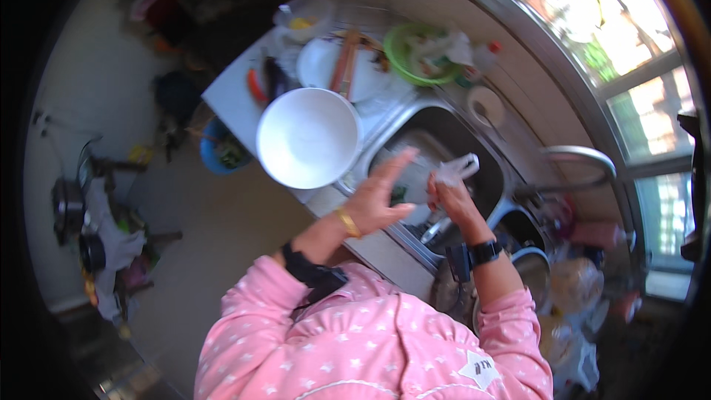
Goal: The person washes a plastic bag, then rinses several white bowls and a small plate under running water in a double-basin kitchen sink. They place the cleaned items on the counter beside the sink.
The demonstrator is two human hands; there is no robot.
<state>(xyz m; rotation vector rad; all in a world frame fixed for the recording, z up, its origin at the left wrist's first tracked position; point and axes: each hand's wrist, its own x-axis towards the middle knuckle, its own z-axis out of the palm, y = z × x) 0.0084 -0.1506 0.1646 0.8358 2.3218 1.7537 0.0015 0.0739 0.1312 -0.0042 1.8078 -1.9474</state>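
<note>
Over the steel sink [494, 161], my right hand [456, 200] is closed around the gathered top of a thin, translucent plastic bag [462, 165]. My left hand [371, 203] is beside it, fingers spread and slightly blurred, with nothing seen in its grasp. Dark green leaves [399, 194] show between my hands, though whether they lie inside the bag is unclear. Below them in the sink is a shiny metal utensil [436, 229], partly hidden by my right hand. A large white bowl [310, 138] stands on the counter left of the sink.
Behind the bowl are a white plate [316, 64], a dark eggplant [274, 76] and a red pepper [256, 86]. A green basin [400, 61] and paper roll [485, 105] line the back. The faucet [602, 164] arches at right; a blue bucket [214, 155] sits below left.
</note>
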